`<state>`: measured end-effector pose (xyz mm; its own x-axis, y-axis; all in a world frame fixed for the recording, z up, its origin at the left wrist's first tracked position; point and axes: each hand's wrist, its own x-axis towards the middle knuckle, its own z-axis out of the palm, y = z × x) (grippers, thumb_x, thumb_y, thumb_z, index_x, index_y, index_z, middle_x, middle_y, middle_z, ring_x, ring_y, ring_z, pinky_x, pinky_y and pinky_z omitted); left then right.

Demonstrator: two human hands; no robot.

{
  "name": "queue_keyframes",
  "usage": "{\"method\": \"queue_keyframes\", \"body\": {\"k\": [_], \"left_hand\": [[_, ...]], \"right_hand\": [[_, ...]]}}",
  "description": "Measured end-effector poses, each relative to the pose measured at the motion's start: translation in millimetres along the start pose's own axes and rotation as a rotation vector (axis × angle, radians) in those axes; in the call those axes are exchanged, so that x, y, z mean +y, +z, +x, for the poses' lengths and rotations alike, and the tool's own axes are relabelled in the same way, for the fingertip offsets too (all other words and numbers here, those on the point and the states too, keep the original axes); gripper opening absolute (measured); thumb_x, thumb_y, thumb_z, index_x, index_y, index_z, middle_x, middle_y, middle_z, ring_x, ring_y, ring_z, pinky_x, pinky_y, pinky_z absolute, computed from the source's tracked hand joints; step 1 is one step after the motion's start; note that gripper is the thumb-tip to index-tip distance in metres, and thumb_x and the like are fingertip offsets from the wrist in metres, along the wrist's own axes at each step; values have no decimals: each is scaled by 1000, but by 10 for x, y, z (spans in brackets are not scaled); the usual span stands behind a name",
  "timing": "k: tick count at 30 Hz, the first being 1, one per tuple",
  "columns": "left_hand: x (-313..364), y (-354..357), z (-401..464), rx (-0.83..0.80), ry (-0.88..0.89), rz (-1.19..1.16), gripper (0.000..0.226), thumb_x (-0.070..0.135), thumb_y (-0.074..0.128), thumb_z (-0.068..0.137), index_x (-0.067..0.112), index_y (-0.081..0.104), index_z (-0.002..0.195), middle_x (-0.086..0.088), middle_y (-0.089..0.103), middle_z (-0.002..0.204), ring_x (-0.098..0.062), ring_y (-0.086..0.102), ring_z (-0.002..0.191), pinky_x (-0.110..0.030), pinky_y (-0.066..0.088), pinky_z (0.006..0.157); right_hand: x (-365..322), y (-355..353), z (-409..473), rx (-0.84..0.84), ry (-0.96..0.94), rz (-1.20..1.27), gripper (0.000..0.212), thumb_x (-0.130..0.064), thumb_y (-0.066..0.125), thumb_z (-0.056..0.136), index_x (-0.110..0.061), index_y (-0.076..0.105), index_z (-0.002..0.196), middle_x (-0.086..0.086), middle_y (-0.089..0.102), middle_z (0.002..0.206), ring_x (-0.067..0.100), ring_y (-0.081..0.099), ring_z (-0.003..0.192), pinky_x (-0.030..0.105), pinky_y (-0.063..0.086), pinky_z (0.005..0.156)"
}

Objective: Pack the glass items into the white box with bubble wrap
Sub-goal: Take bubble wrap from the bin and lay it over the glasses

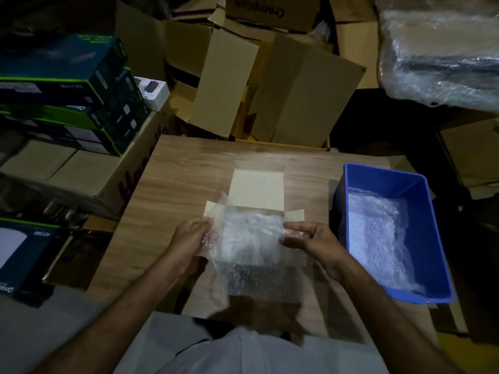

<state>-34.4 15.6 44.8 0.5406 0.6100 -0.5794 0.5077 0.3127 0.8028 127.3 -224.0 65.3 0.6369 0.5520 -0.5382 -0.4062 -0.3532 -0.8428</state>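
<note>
The white box (258,188) lies open in the middle of the wooden table (183,168), its lid flap folded away from me. A sheet of bubble wrap (251,238) is stretched over the box's near half and hangs down toward me. My left hand (193,234) pinches the sheet's left edge. My right hand (310,238) grips its right edge. What lies inside the box is hidden under the wrap. No glass item shows clearly.
A blue plastic bin (421,211) holding more bubble wrap (378,236) stands on the table's right side. Open cardboard cartons (297,93) crowd behind the table. Stacked dark product boxes (67,90) sit to the left.
</note>
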Motion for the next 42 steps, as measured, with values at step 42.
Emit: {"method": "queue_keyframes", "body": {"k": [42], "left_hand": [[387,-369,-62,-515,62,61,40,-3,69,86,5,64,125,-17,71,121,-29,70,111,-39,58,94]], "right_hand": [[-172,-207,180,-68,-92,128,33,-15,78,86,-6,70,116,10,76,114,26,71,111,29,57,88]]}}
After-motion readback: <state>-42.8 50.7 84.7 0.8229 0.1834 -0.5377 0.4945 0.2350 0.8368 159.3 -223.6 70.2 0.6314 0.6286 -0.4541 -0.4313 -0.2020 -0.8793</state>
